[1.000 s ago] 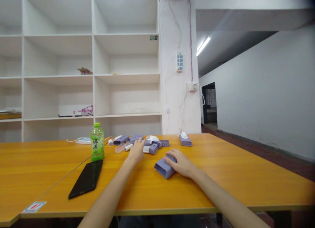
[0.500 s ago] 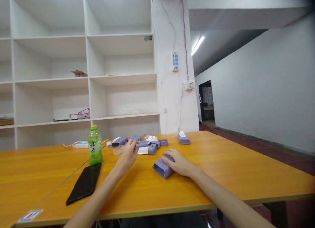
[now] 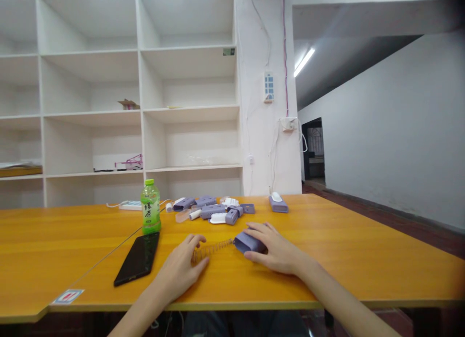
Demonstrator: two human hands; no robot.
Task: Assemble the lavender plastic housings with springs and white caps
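Note:
My left hand rests on the orange table, its thumb and forefinger pinching one end of a thin metal coil spring. The spring stretches right towards a purple plastic housing. My right hand lies over that housing and grips it from the right side. Both hands are near the table's front edge.
Further back lies a cluster of purple and white plastic parts, with one purple piece apart to the right. A green tea bottle stands at the left, a black phone in front of it. White shelves stand behind.
My left hand has drawn back from the cluster of parts to the near side, now holding the spring beside the housing. My right hand stays on the housing. The camera shifted slightly.

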